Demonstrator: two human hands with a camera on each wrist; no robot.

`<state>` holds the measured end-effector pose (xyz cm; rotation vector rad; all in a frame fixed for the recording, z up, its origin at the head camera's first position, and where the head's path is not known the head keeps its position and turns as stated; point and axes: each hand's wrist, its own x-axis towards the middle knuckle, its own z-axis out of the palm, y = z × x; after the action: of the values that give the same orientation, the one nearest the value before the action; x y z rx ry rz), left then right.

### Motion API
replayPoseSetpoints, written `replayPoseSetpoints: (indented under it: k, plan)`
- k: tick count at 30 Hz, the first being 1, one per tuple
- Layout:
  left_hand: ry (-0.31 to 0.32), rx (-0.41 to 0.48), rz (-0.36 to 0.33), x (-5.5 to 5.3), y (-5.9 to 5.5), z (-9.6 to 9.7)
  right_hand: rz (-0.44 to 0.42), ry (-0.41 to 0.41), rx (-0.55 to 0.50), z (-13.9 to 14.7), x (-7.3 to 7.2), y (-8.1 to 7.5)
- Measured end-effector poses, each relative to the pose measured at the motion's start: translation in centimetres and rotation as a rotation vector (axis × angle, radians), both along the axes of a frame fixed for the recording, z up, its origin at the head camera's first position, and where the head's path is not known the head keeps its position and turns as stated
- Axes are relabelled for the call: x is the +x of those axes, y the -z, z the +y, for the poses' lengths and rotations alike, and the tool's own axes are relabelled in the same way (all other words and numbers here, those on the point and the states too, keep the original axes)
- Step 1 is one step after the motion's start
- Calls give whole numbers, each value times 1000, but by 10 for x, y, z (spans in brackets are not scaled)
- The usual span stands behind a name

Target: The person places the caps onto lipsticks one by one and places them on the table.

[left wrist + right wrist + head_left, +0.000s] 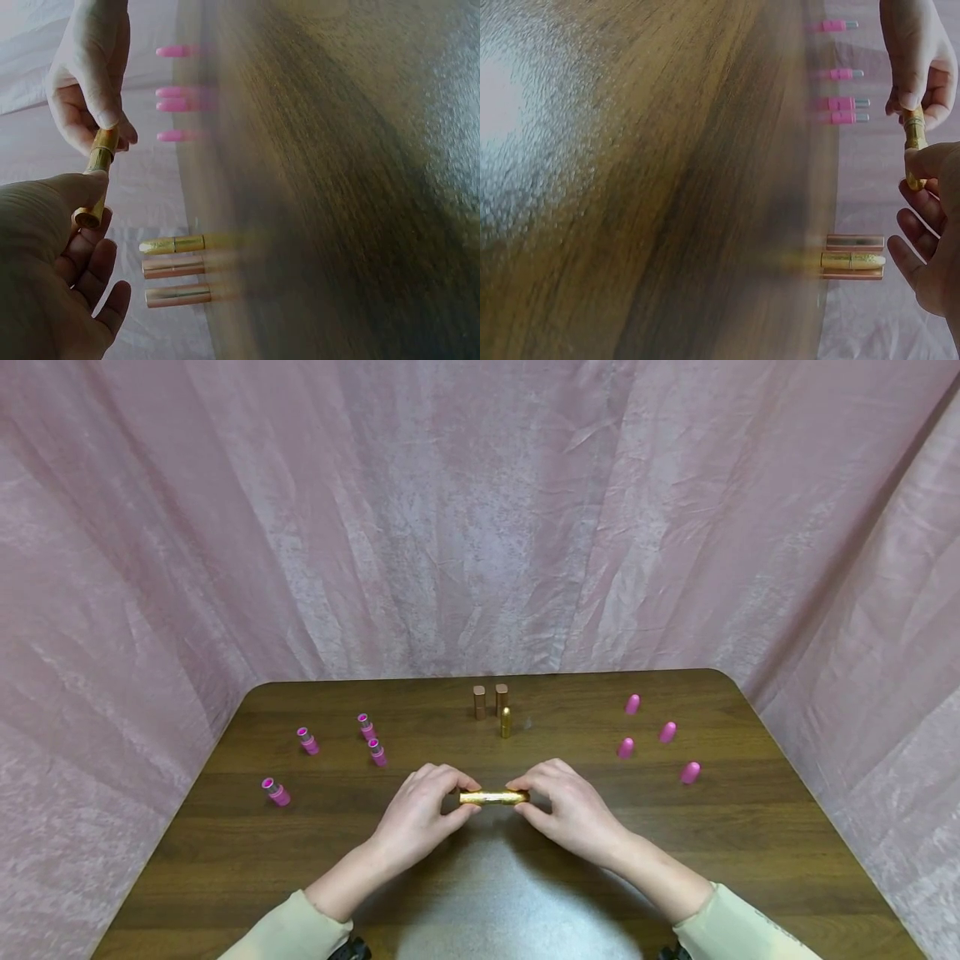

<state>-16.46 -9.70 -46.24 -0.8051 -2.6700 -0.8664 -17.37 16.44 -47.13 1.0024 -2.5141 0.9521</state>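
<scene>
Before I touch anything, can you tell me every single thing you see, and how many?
Table: 1, brown, in the middle
Curtain: count unclear, pale pink, behind and both sides
Copper tubes: 2, copper-brown, table's back middle
Standing gold tube: 1, gold, before the right copper tube
Open pink tubes: 4, pink and silver, table's left
Round-topped pieces: 4, pink, table's right
Held gold tube: 1, gold, above the table
Sleeves: 2, pale green, bottom edge
Left grip: 1, bare, pinching the held tube's left end
Right grip: 1, bare, pinching its right end
</scene>
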Motion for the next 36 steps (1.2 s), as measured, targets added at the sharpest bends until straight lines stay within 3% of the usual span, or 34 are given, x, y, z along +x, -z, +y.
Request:
replayPoseSetpoints:
  k: [16,30,36]
  plan:
    - [20,-2,-27,0,1,9,8,-19,5,-7,1,0]
    - [25,18,9,0,3,12,2,-22,-1,-10,3,0]
    - [1,-38,-7,-1,6,14,-1,-10,-1,-10,4,1]
